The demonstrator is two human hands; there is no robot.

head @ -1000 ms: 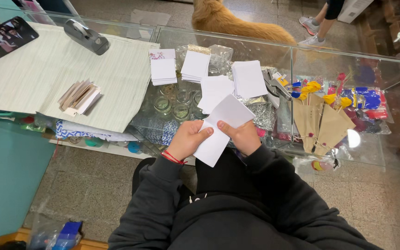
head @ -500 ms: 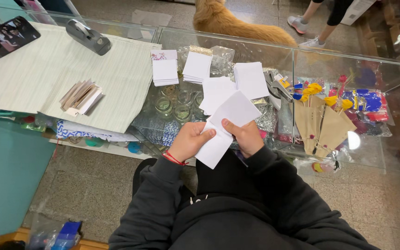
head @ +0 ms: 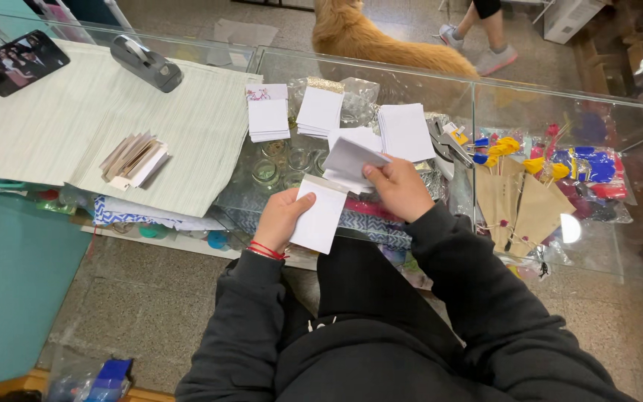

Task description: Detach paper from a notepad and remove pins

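Left hand (head: pixel 280 216) fingers clamped on a white card (head: pixel 320 217) over the glass bench (head: pixel 440 89); right hand (head: pixel 398 186) has lifted a second card (head: pixel 350 158) away, separating the pair held together earlier

Glass counter (head: pixel 440 89): striped mat (head: pixel 76 126), paper stacks (head: pixel 320 112).

A white card (head: pixel 320 217) lay tilted above the glass counter (head: pixel 530 119); a second white sheet (head: pixel 350 158) was lifted, bent.
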